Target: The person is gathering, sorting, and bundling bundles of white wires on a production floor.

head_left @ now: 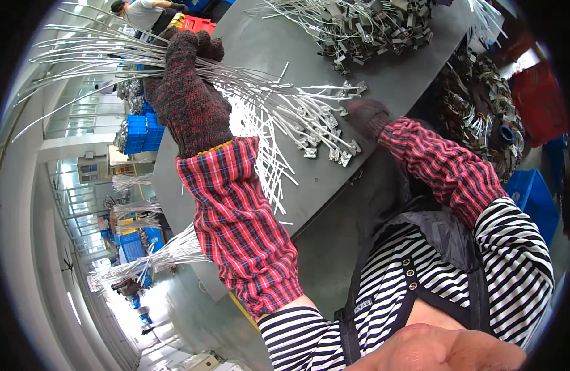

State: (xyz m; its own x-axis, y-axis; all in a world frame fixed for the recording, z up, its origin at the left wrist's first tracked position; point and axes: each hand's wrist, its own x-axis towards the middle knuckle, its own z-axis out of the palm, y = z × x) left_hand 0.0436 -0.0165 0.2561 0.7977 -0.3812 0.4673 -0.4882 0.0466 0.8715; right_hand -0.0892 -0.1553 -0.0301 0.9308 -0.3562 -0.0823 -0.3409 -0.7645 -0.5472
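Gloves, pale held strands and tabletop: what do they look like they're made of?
Gloves: dark red-and-black knit, likely wool or acrylic yarn; the ribbed, fuzzy texture shows.
Pale strands: probably plastic-coated wire, smooth, judging by their even thickness and gentle curves.
Tabletop: grey, low sheen, perhaps painted metal or laminate; the flat, uniform surface leaves that open.

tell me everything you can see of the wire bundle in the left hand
The wire bundle has many thin, whitish strands, apparently coated. Small, shiny, metal-looking end pieces sit at its right end, spread over the grey table near the blurred right hand; whether that hand touches them is unclear. The gloved left hand grips the bundle partway along, and the left ends fan out past the table's edge.
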